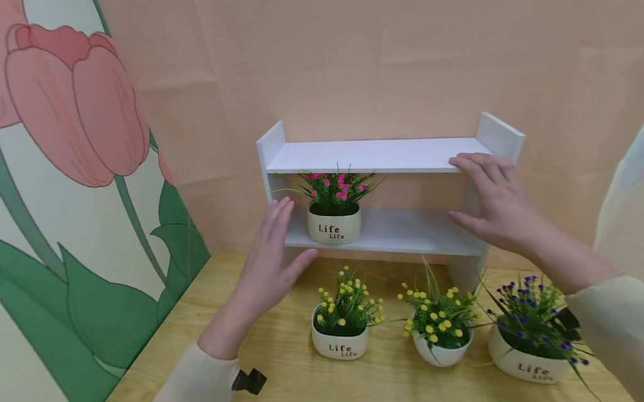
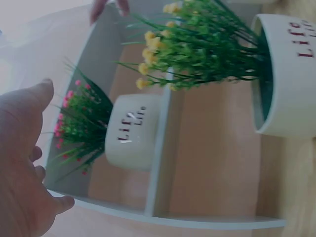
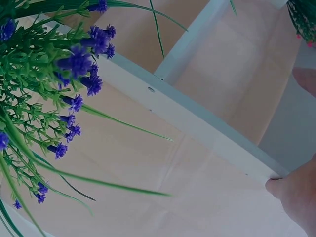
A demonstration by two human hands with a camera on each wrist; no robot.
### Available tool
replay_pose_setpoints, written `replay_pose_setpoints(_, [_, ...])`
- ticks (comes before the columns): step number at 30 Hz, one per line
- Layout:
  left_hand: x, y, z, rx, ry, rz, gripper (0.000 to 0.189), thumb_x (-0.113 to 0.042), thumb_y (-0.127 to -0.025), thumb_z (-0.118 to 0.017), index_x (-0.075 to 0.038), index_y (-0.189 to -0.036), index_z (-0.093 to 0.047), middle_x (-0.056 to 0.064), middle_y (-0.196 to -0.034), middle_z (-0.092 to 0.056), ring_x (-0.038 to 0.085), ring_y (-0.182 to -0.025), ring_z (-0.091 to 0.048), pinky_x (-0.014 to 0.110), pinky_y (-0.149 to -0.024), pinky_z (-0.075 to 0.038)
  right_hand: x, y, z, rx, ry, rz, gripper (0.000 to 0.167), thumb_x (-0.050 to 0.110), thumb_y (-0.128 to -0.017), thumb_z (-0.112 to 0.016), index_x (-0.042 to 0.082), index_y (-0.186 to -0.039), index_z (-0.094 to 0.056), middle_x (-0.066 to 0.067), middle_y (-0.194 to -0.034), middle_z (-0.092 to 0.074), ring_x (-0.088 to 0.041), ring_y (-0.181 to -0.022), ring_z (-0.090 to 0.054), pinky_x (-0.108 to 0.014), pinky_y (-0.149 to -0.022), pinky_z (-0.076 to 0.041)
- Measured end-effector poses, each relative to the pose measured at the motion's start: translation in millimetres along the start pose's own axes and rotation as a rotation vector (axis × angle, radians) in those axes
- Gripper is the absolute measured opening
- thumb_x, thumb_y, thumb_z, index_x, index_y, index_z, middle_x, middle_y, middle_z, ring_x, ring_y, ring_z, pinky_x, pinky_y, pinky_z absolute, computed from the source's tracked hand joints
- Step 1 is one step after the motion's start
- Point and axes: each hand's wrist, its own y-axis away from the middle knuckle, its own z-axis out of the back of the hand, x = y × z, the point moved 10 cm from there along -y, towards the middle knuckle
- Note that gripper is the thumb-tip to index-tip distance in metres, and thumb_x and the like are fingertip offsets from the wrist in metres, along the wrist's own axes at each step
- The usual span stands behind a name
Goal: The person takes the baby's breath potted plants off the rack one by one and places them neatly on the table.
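Note:
A white two-tier shelf stands against the backdrop. On its lower board, toward the left, sits a cream pot lettered "Life" with pink flowers. My left hand is at the shelf's left end with fingers extended and thumb apart; whether it touches the side panel I cannot tell. At the right end, my right hand rests its fingers by the upper board's front edge, thumb lower down. In the right wrist view, a fingertip touches the side panel's edge. Neither hand holds a pot.
On the wooden table, in front of the shelf, stand a pot and a rounder white pot, both with yellow flowers. Farther right is a "Life" pot with purple flowers, close under the right forearm. A tulip-patterned panel borders the left.

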Motion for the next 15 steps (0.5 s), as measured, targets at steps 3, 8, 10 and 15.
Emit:
replay_pose_setpoints(3, [5.4, 6.4, -4.8, 0.023, 0.024, 0.026, 0.094, -0.042, -0.107, -0.074, -0.015, -0.178, -0.018, 0.006, -0.184, -0.017, 0.035, -0.169, -0.01, 0.062, -0.132, -0.022, 0.3, -0.6, 0.5, -0.002, 0.004, -0.001, 0.104, 0.01, -0.076, -0.098, 0.004, -0.163, -0.042, -0.025, -0.161, -0.041, -0.055, -0.146, -0.032, -0.07, -0.121, -0.028])
replay_pose_setpoints(8, [17.2, 12.0, -16.0, 0.08, 0.08, 0.103, 0.094, -0.046, -0.108, -0.071, -0.017, -0.178, -0.016, 0.009, -0.184, -0.016, 0.032, -0.17, -0.01, 0.062, -0.131, -0.022, -0.5, 0.2, 0.2, 0.002, 0.001, -0.022, 0.102, 0.01, -0.078, -0.098, 0.005, -0.163, -0.042, -0.025, -0.161, -0.041, -0.055, -0.145, -0.033, -0.073, -0.119, -0.03])
replay_pose_setpoints(10, [20.8, 12.2, -19.9, 0.098, 0.102, 0.133, 0.095, -0.049, -0.108, -0.07, -0.016, -0.178, -0.016, 0.011, -0.184, -0.016, 0.032, -0.169, -0.012, 0.061, -0.131, -0.022, -0.5, 1.2, 0.0, 0.005, -0.003, -0.026, 0.101, 0.011, -0.079, -0.097, 0.005, -0.163, -0.042, -0.025, -0.161, -0.041, -0.055, -0.145, -0.033, -0.074, -0.118, -0.03])
replay_pose_setpoints(15, [28.0, 7.9, -27.4, 0.119, 0.143, 0.18, 0.097, -0.053, -0.108, -0.068, -0.011, -0.178, -0.015, 0.013, -0.184, -0.014, 0.036, -0.167, -0.019, 0.061, -0.132, -0.021, 1.9, 1.6, 3.3, -0.011, 0.0, -0.004, 0.1, 0.013, -0.079, -0.097, 0.005, -0.162, -0.043, -0.025, -0.16, -0.042, -0.054, -0.145, -0.034, -0.073, -0.119, -0.03])
